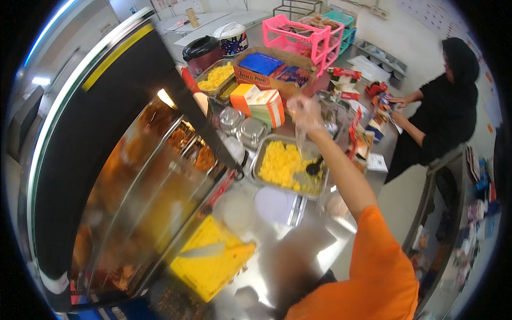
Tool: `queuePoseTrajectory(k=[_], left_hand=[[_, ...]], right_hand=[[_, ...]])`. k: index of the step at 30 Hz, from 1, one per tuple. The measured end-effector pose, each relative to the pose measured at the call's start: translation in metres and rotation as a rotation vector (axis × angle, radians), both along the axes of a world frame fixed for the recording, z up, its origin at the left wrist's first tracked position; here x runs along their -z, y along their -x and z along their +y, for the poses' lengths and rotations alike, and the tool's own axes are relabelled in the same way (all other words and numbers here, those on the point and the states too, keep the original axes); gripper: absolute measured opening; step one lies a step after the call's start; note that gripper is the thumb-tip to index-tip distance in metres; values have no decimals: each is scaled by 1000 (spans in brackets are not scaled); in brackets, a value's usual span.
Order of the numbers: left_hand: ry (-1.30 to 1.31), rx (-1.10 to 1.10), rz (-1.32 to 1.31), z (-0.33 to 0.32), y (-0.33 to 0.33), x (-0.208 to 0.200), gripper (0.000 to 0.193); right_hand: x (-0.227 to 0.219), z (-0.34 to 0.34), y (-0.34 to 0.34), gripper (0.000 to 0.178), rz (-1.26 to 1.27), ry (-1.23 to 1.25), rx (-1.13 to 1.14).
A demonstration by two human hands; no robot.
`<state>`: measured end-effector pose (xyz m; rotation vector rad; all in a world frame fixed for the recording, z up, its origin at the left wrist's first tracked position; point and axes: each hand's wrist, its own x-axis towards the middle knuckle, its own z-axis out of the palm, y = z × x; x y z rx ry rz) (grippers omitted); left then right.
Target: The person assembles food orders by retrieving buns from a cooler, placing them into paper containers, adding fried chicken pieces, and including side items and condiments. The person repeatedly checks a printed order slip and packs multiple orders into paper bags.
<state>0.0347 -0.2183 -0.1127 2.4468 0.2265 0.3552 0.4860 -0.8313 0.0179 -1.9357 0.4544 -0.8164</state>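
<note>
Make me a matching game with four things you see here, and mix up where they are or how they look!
Things:
1. Knife
2. Black spoon
3. Pink basket
4. Right hand

Clues:
A. Covered in clear plastic
B. Beside the teal basket
C. On the yellow board
D. In the steel tray

Pairs: 1-C, 2-D, 3-B, 4-A

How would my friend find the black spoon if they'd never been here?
Start at the big black-framed glass cabinet on the left, then look right to the steel counter. Find the metal tray of yellow food below the raised right hand. The black spoon sits at its right side, dark against the yellow.
</note>
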Motion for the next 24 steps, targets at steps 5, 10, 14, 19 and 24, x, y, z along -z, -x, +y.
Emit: queuePoseTrajectory(k=[5,10,14,19,24], left_hand=[[-72,-301,266,-89,31,-1,30],[-84,-470,432,-158,65,5,31],[-102,-518,526,-186,89,6,33],[-47,-549,573,-245,49,-25,33],[-117,-494,507,-266,11,-53,33]], right_hand=[[-11,-111,-171,24,293,562,170],[22,-141,-274,52,595,1150,-108],[32,-162,-304,16,280,1319,-136],[-21,-176,-307,46,307,653,69],[-21,-213,-311,40,243,262,-246]])
